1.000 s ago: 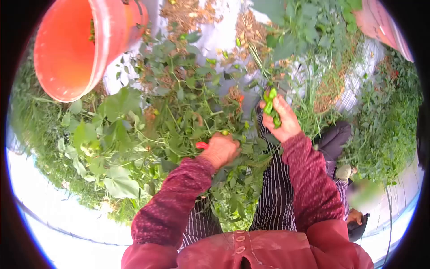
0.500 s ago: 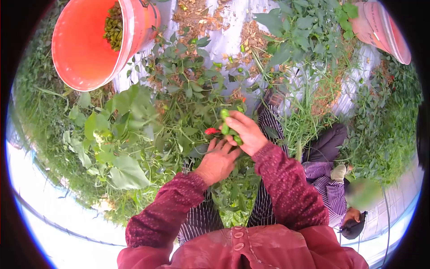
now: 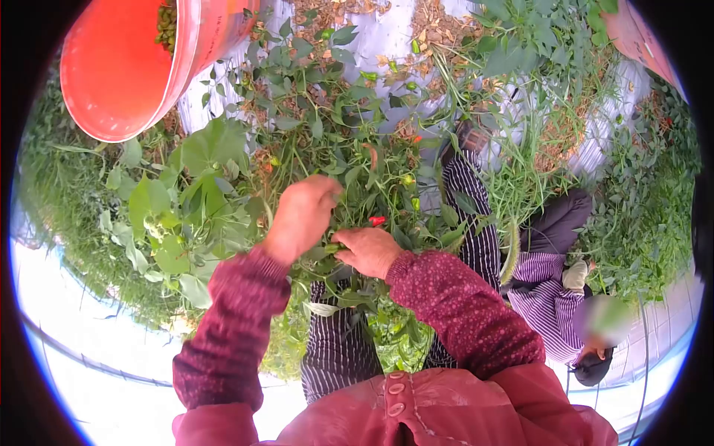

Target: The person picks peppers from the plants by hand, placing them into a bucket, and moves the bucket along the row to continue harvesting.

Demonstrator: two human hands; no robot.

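Observation:
My left hand [image 3: 301, 218] is over the pepper plants [image 3: 357, 160], its back toward the camera. Its fingers curl down and are blurred, so what they hold, if anything, is hidden. Just right of it and lower, my right hand [image 3: 368, 251] has its fingers pressed together around green peppers [image 3: 332, 247], which poke out at the fingertips. A red pepper [image 3: 378, 221] hangs right above my right hand. Another yellow-green pepper [image 3: 407, 179] shows among the leaves.
An orange-red bucket [image 3: 111, 78] with green peppers inside stands at the upper left; another reddish bucket [image 3: 643, 37] is at the upper right. A co-worker [image 3: 547, 297] in striped sleeves crouches at the right. Broad leaves [image 3: 212, 149] grow left of my hands.
My left hand has moved up and left, away from my right hand. My right hand has moved down and left with green peppers in it. The view has shifted slightly.

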